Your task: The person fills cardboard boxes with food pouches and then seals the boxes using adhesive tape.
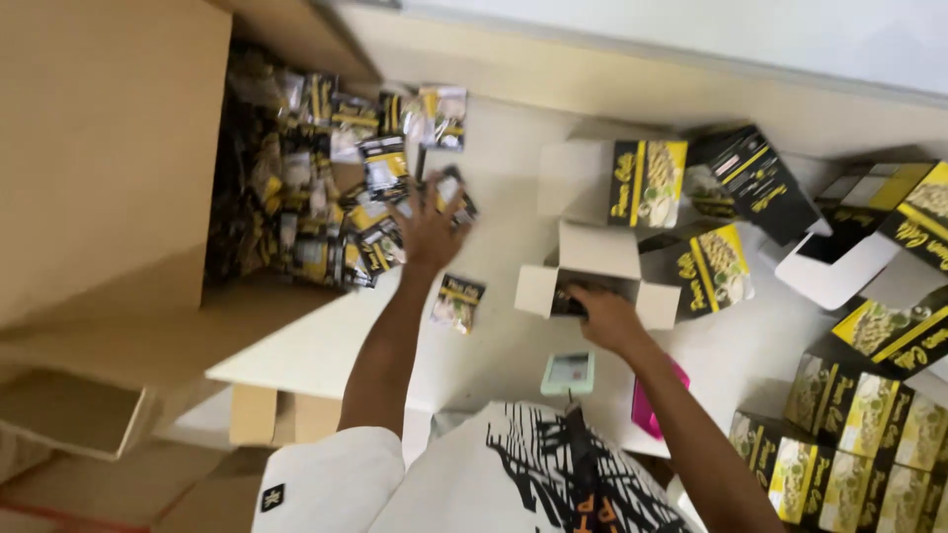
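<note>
1. The open retail box (597, 271), black and yellow with white flaps spread wide, stood near the middle of the white table (326, 345) and serves here as the landmark.
2. The right hand (604, 318) rested at the near edge of that box's mouth, forearm running up from the lower right, wrist slightly bent. Its fingers were tucked into the opening; whether they pinched anything could not be told, as the fingertips were hidden in the dark interior.
3. The left hand (432, 229) was stretched out well to the left of the box, arm nearly straight, fingers splayed and curling over small black-and-yellow sachets (367, 237). It touched the nearest packets, but blur hid whether any was truly gripped.
4. Those sachets spilled from a large brown carton (109, 168) lying on its side, far left of the open box.
5. One loose sachet (457, 301) lay flat on the table, just left of the box and beside the left forearm.
6. A small pale-green scale (568, 373) sat just on the person's side of the box, close under the right wrist.
7. A pink object (644, 413) showed partly beneath the right forearm, nearer than the box.
8. Another opened box (612, 180) stood just beyond the landmark, and filled boxes (854, 444) were stacked to its lower right.
</note>
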